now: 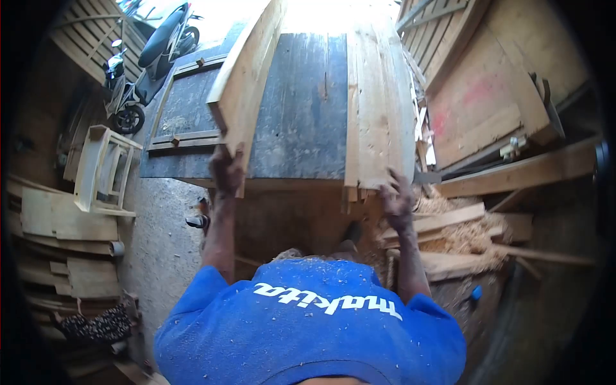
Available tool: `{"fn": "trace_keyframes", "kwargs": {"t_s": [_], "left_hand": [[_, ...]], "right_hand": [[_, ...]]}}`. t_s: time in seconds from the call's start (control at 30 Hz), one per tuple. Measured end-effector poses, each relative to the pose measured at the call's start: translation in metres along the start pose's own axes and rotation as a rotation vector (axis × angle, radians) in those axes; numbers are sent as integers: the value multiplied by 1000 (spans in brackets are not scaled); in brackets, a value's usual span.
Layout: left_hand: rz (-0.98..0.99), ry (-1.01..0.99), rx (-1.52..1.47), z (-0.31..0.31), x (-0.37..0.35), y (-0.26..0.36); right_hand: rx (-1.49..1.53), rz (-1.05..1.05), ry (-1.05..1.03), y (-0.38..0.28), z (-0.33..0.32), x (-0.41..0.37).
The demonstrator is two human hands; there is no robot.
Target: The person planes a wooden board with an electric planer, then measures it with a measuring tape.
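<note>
My left hand (226,172) grips the near end of a long wooden plank (247,77), which is tilted up on edge above the dark workbench top (301,115). My right hand (396,197) rests on the near ends of a stack of planks (378,102) lying flat along the right side of the bench. My blue shirt fills the bottom of the view.
A scooter (147,61) is parked at the upper left. A small wooden frame (102,170) and stacked boards (61,224) lie at the left. Large boards (487,96) lean at the right, with offcuts and sawdust (462,234) below. The floor is concrete.
</note>
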State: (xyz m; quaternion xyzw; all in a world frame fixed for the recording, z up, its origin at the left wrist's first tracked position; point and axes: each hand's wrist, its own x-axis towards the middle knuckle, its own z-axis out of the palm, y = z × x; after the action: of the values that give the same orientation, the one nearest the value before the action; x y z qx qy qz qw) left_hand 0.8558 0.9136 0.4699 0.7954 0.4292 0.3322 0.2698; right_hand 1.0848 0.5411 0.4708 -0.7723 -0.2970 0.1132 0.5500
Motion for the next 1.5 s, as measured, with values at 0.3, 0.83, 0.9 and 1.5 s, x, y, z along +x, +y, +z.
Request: {"fn": "trace_keyframes", "kwargs": {"t_s": [0.3, 0.83, 0.9, 1.5], "left_hand": [[-40, -86, -193, -59, -158, 40], [-587, -655, -766, 10, -254, -145], [-931, -941, -1073, 33, -240, -140], [-1112, -1266, -1367, -92, -652, -122]], "right_hand": [[-74, -338, -83, -182, 227, -80], [-71, 364, -55, -199, 101, -447], [-136, 375, 14, -222, 75, -517], [304, 386, 1559, -180, 54, -1242]]}}
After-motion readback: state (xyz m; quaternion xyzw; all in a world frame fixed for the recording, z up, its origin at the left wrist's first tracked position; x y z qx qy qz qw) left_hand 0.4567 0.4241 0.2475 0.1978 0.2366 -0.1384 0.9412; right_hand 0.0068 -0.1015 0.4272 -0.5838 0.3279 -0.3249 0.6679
